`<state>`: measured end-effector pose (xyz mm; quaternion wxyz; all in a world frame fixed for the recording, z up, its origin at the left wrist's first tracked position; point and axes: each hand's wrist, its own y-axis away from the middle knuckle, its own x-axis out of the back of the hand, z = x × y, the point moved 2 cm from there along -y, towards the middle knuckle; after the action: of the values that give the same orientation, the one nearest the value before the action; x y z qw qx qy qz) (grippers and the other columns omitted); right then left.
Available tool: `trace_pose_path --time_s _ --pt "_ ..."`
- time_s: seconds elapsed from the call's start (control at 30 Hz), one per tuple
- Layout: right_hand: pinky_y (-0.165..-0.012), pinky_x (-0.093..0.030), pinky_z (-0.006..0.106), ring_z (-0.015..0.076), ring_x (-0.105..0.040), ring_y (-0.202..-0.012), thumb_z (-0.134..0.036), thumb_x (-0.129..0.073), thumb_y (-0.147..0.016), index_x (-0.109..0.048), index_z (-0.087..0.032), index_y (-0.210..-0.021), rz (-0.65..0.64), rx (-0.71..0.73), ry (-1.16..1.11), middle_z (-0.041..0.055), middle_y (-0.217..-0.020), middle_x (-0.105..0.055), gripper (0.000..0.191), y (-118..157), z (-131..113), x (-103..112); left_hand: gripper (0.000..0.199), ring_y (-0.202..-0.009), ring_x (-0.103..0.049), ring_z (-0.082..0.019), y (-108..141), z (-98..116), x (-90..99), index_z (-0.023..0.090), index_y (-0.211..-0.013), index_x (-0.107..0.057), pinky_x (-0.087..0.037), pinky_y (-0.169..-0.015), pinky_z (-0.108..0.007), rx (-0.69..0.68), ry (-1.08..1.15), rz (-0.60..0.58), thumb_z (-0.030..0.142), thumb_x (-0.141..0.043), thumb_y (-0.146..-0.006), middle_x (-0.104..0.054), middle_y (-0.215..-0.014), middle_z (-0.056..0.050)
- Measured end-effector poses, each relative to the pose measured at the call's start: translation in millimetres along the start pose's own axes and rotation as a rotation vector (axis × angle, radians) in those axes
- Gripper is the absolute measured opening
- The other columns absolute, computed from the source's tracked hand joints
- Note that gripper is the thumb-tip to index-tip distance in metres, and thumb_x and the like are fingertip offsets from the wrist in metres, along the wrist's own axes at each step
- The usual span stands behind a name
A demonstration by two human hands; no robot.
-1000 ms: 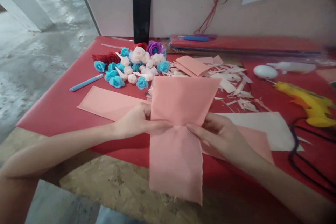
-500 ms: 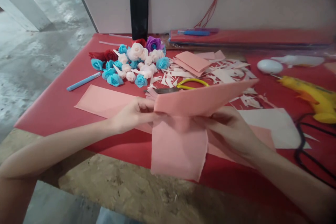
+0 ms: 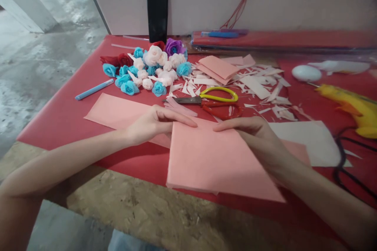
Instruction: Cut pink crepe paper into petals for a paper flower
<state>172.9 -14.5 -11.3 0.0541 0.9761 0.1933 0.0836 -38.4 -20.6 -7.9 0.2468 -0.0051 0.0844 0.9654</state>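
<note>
A folded pink paper sheet [image 3: 212, 160] hangs between my hands, its fold along the top. My left hand [image 3: 153, 125] grips its upper left corner, index finger lying along the fold. At the upper right, my right hand [image 3: 255, 135] pinches the same fold, with its thumb hidden behind the paper. Just beyond the fold lie scissors [image 3: 218, 96] with one yellow and one red handle. Another pink sheet [image 3: 118, 111] lies flat under my left hand, and a white sheet [image 3: 306, 143] rests beside my right wrist.
Blue, white, red and purple paper roses [image 3: 153, 57] lie at the back left near a blue pen [image 3: 94, 89]. A black phone [image 3: 158, 11] leans on the wall. Paper scraps [image 3: 259, 86] cover the middle back. A yellow glue gun [image 3: 350, 102] with a black cord lies right.
The raised upper flap of the pink paper has come down toward me over the lower part. My fingers are now on top of the fold, and the scissors show fully.
</note>
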Motion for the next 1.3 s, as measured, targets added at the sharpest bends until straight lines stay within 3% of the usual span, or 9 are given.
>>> trace_pose_path --time_s 0.1,0.23,0.37,0.47,0.7,0.8,0.9,1.07,1.3 --pt "-0.047 -0.034 0.021 0.0098 -0.050 -0.051 -0.019 -0.059 -0.065 -0.074 -0.029 -0.067 -0.014 -0.025 -0.114 -0.0014 -0.060 -0.064 0.018 -0.5 7.7 1.8 0.024 -0.090 -0.063 -0.016 -1.3 -0.5 3.9 0.020 -0.089 -0.073 -0.051 -0.075 -0.024 -0.003 -0.021 -0.057 0.011 -0.055 -0.074 -0.067 -0.107 -0.003" --pt "-0.042 -0.030 0.021 0.0086 -0.043 -0.043 -0.021 -0.057 -0.063 -0.074 -0.024 -0.068 -0.075 -0.073 -0.161 -0.0007 -0.048 -0.056 0.018 -4.0 14.3 5.5 0.044 -0.076 -0.061 -0.013 -4.0 -2.0 9.6 0.019 -0.093 -0.072 -0.051 -0.069 -0.024 0.040 -0.050 -0.116 0.003 -0.044 -0.064 -0.068 -0.097 -0.002" --pt "-0.041 -0.036 0.023 0.0102 -0.046 -0.040 -0.025 -0.056 -0.071 -0.074 -0.021 -0.075 -0.155 -0.118 -0.139 -0.0005 -0.045 -0.053 0.019 -8.4 17.2 5.8 0.035 -0.074 -0.059 -0.012 -7.7 -1.9 11.6 0.016 -0.091 -0.071 -0.049 -0.068 -0.022 0.067 -0.168 -0.075 0.010 -0.043 -0.072 -0.069 -0.089 -0.004" --pt "-0.042 -0.037 0.022 0.0095 -0.049 -0.040 -0.031 -0.061 -0.075 -0.073 -0.018 -0.074 -0.126 -0.102 -0.061 -0.0006 -0.045 -0.055 0.018 -11.6 18.7 5.0 0.030 -0.077 -0.060 -0.011 -9.7 -2.3 10.6 0.015 -0.090 -0.070 -0.048 -0.070 -0.021 0.065 -0.287 -0.067 0.018 -0.042 -0.080 -0.069 -0.092 -0.004" --pt "-0.042 -0.032 0.020 0.0080 -0.048 -0.041 -0.032 -0.060 -0.074 -0.071 -0.013 -0.071 -0.102 -0.062 0.135 -0.0019 -0.043 -0.053 0.022 -14.2 15.1 3.7 0.026 -0.070 -0.062 -0.013 -11.2 6.8 17.2 0.011 -0.079 -0.066 -0.050 -0.070 -0.024 0.078 -0.518 -0.159 0.015 -0.041 -0.078 -0.069 -0.077 -0.005" --pt "-0.042 -0.033 0.021 0.0086 -0.049 -0.041 -0.031 -0.059 -0.074 -0.071 -0.013 -0.071 -0.098 -0.069 0.152 -0.0012 -0.043 -0.054 0.021 -13.9 14.3 3.2 0.025 -0.068 -0.062 -0.014 -9.8 16.4 20.6 0.011 -0.070 -0.064 -0.049 -0.068 -0.025 0.095 -0.743 -0.077 0.012 -0.039 -0.077 -0.068 -0.074 -0.006" --pt "-0.043 -0.035 0.022 0.0097 -0.051 -0.041 -0.031 -0.059 -0.073 -0.071 -0.013 -0.072 -0.100 -0.073 0.150 -0.0006 -0.043 -0.055 0.022 -13.8 14.0 1.8 0.025 -0.076 -0.062 -0.017 -3.5 19.6 11.2 0.011 -0.077 -0.063 -0.049 -0.073 -0.028 -0.099 -0.997 0.091 0.011 -0.038 -0.079 -0.067 -0.082 -0.008" --pt "-0.044 -0.037 0.022 0.0101 -0.052 -0.040 -0.030 -0.059 -0.074 -0.072 -0.015 -0.071 -0.083 -0.035 0.178 -0.0008 -0.044 -0.057 0.020 -13.8 11.2 0.2 0.031 -0.113 -0.053 -0.024 13.9 -7.7 -32.1 0.008 -0.111 -0.053 -0.040 -0.100 -0.042 -0.517 -1.241 -0.136 0.012 -0.034 -0.087 -0.057 -0.120 -0.017" --pt "-0.046 -0.039 0.021 0.0102 -0.052 -0.040 -0.027 -0.056 -0.075 -0.069 -0.016 -0.064 -0.096 -0.026 0.218 -0.0014 -0.039 -0.056 0.020 -14.6 10.3 -1.0 0.056 -0.130 -0.036 -0.028 17.2 -27.4 -45.3 0.003 -0.127 -0.040 -0.026 -0.110 -0.048 -0.524 -1.365 -0.152 0.045 -0.036 -0.090 -0.040 -0.140 -0.019"
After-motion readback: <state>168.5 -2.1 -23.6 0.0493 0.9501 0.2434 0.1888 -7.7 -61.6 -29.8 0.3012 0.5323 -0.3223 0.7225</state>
